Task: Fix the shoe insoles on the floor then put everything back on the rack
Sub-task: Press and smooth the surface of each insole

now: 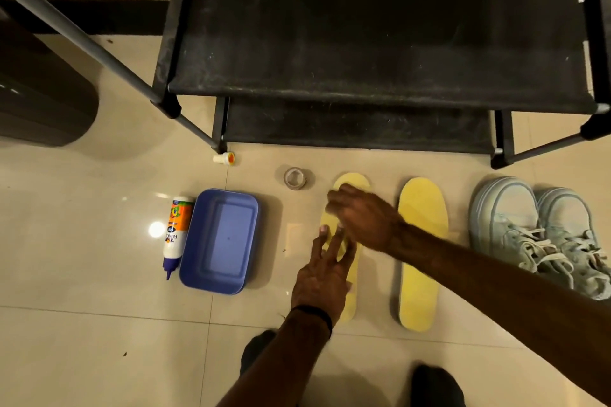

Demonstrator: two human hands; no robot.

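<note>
We lose much of the left yellow foam insole (pixel 351 302) under both hands, the right hand (pixel 360 218) smeared by motion (finger positions unreadable), and the black fabric shoe rack (pixel 363 53) is cropped at the top edge.

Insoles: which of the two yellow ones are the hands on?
The insole nearer the blue tray: the left insole. Both the left hand and the right hand rest on it. The other insole, beside the shoes, lies untouched.

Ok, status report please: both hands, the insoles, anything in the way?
Left hand and right hand open, flat on left insole. Right insole untouched. Nothing blocking.
</note>
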